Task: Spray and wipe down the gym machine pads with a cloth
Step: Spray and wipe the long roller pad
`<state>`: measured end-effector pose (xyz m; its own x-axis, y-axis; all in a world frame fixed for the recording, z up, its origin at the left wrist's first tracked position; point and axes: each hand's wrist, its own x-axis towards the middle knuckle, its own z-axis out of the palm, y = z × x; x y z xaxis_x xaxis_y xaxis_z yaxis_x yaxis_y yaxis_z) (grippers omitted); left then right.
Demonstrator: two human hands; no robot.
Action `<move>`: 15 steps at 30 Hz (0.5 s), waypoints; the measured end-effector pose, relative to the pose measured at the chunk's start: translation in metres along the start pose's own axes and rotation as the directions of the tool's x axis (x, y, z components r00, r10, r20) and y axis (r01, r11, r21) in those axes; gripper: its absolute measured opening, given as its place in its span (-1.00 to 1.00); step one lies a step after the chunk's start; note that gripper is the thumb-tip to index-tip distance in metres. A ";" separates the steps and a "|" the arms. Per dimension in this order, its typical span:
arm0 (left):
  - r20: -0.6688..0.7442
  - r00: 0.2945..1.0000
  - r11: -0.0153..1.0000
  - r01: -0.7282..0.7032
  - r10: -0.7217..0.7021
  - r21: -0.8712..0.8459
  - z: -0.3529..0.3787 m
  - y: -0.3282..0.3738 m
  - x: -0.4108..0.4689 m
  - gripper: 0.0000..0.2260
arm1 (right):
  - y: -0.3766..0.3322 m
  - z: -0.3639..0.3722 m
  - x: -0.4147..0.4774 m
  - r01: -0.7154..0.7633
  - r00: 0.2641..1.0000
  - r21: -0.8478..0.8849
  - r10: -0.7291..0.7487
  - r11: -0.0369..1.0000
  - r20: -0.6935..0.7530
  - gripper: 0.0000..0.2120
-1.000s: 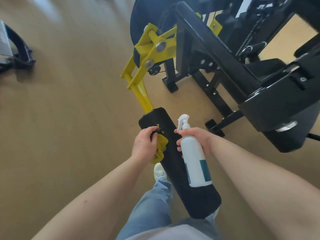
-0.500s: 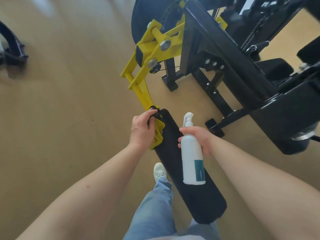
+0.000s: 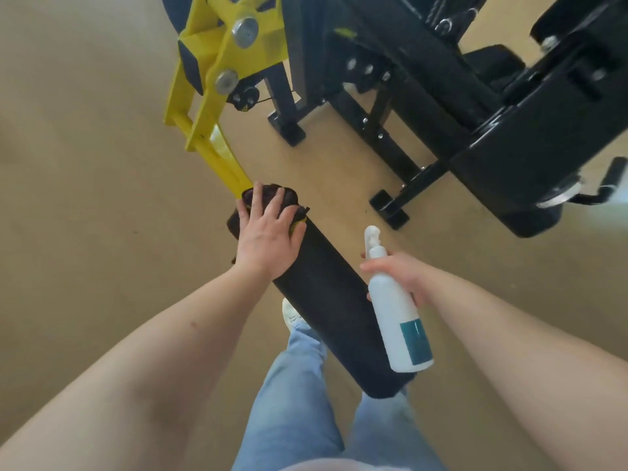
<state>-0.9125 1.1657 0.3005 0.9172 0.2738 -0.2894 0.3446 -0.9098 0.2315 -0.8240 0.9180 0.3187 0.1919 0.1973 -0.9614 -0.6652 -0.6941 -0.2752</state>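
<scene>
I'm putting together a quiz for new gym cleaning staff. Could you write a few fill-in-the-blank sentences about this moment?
1. The right hand grips a white ____ bottle.
2. The left hand presses a ____ flat onto the black pad.
3. The pad's far end meets a ____ metal arm.
Missing words: spray; cloth; yellow.

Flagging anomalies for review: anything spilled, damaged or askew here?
Nothing stands out. The left hand presses the cloth on the black pad's far end; the right hand holds the spray bottle beside it.
</scene>
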 end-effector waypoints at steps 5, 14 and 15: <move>-0.009 0.985 0.985 -0.171 0.171 0.013 0.022 0.036 -0.024 -0.63 | 0.040 -0.030 -0.014 -0.135 0.989 -0.074 0.139 0.988 0.054 -0.52; 0.007 0.972 0.972 -0.235 0.235 0.007 0.061 0.105 -0.087 -0.67 | 0.097 -0.072 -0.043 -0.148 0.988 -0.002 0.148 0.989 0.048 -0.59; 0.018 0.969 0.969 -0.248 0.248 0.011 0.064 0.114 -0.095 -0.67 | 0.102 -0.075 -0.046 -0.139 0.989 0.010 0.139 0.990 0.052 -0.59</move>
<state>-0.9728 1.0160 0.2945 0.9703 0.0342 -0.2395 0.1043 -0.9525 0.2863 -0.8458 0.7864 0.3347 0.0600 0.1348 -0.9891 -0.6929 -0.7076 -0.1385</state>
